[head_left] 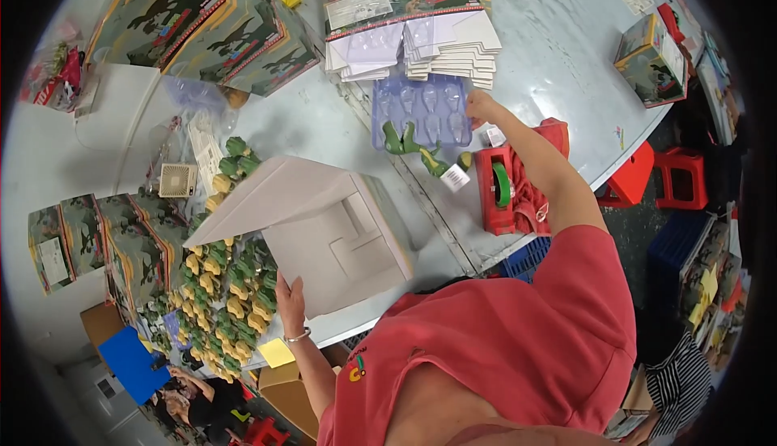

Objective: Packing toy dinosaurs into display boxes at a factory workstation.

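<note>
An open cardboard box (332, 256), white inside with its flap raised, lies tilted on the table in front of me. My left hand (290, 304) grips its near left edge, thumb toward the inside. Farther off, my right hand (483, 109) is closed at the right edge of a bluish clear plastic tray (377, 114) with moulded hollows. Some of my right fingers are hidden. Green toy dinosaur pieces (396, 138) lie on the tray's near edge, and another green toy (433, 161) with a white tag (455, 177) lies just nearer.
Many green and yellow toy dinosaurs (235, 300) are heaped left of the box. Flat printed cartons (405, 1) are stacked behind the tray. Printed boxes (194, 25) stand at the far left. A red tape dispenser (495, 195) and red cloth (530, 195) lie near my right arm.
</note>
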### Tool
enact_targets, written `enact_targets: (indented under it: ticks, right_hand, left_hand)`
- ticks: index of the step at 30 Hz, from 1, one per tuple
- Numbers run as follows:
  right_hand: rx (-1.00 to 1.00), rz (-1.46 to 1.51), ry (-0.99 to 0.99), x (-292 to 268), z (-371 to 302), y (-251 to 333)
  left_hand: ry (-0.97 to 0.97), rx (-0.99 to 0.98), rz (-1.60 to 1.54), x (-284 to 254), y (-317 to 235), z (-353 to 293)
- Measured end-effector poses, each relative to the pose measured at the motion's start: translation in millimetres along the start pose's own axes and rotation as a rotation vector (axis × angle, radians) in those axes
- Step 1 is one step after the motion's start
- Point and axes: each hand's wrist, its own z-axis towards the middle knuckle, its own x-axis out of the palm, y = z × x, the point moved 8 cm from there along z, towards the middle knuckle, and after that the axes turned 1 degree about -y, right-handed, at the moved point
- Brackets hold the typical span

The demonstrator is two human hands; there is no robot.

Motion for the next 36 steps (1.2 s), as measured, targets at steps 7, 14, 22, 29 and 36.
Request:
enact_targets:
  ticks: [7, 14, 22, 29, 36]
  right_hand:
    - [0.006, 0.448, 0.138, 23.4, -67.4, 26.9]
    - [-0.173, 0.319, 0.041, -27.6, -105.5, 67.6]
    - [-0.370, 0.349, -0.444, -138.1, 8.2, 85.4]
    - [-0.661, -0.718, -0.344, 7.7, -28.1, 149.1]
    - [-0.692, -1.274, 0.002, 167.9, -45.9, 50.2]
  left_hand:
    - [-0.035, -0.009, -0.073, 8.0, -2.2, -15.7]
    - [-0.051, -0.049, -0.029, -1.6, 17.0, -28.2]
    - [-0.045, -0.049, 0.001, -2.3, 44.3, -21.2]
    - [-0.069, -0.087, 0.029, -3.6, 37.4, -26.4]
    - [-0.047, 0.055, 0.138, 0.1, 36.0, -21.9]
